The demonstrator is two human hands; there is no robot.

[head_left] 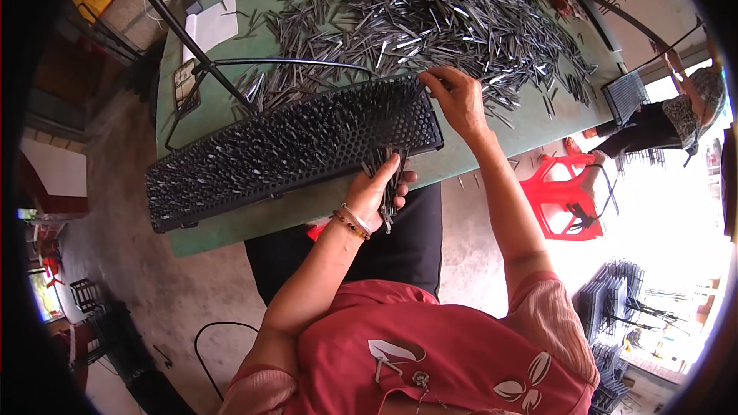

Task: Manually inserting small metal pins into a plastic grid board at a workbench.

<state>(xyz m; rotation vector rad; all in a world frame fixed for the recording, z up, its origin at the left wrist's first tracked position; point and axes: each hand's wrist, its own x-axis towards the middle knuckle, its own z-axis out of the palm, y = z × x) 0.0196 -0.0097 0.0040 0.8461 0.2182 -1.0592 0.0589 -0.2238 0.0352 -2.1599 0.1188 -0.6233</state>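
Right hand (457,100), nearly closed, hold unclear, is at the far-right end of the long black perforated rack (413,132); left hand (372,194) clasps thin dark strips (389,204) nearer.

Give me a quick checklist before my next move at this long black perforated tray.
1. Left hand gripping the bundle of thin, dark, shiny strips: ok.
2. Right hand at the far right corner of the long black perforated tray: ok.
3. Strip between right fingertips: cannot tell.
4. Bare holes toward the tray's right end: ok.
5. Tray's left end within the green tabletop's outline: not ok, appears past it.
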